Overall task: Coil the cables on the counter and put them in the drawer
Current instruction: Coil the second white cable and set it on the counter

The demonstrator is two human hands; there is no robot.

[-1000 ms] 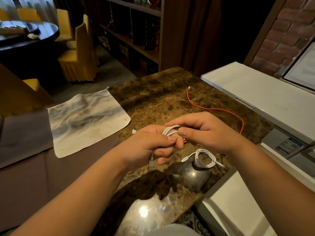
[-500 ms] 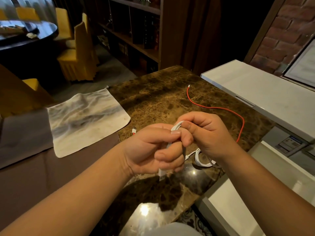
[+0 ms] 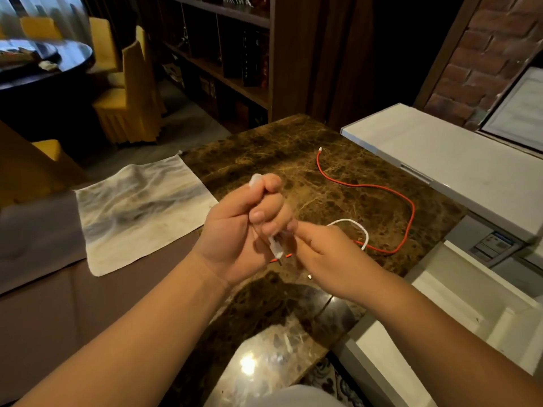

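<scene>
head view looks down on a brown veined marble counter (image 3: 264, 148) that fills the middle of the scene, with a dull brown surface adjoining it on the left. to the right stands a long white flat-topped cabinet (image 3: 446, 154), and below it, at the right edge, a white open drawer-like compartment (image 3: 458, 304); whether it is the drawer cannot be told. a grey-streaked white cloth (image 3: 141, 207) lies flat, partly on the counter's left edge and partly on the brown surface. behind, a dark wooden bookshelf (image 3: 229, 54) and yellow-covered chairs (image 3: 132, 92) stand around a dark round table (image 3: 44, 66).

a thin red cable (image 3: 412, 212) lies uncoiled on the counter, snaking from its white tip near the cabinet down in a wide curve to behind the hands.

the left hand (image 3: 235, 236) is held above the counter in a closed fist around a bundled white cable (image 3: 255, 181); a blurred white end sticks out above the fist and a white plug juts out below it. the right hand (image 3: 323, 254) is touching the left, its fingers pinched closed on the same white cable, whose loose loop arcs out to the right of the right hand, just over the red cable.
</scene>
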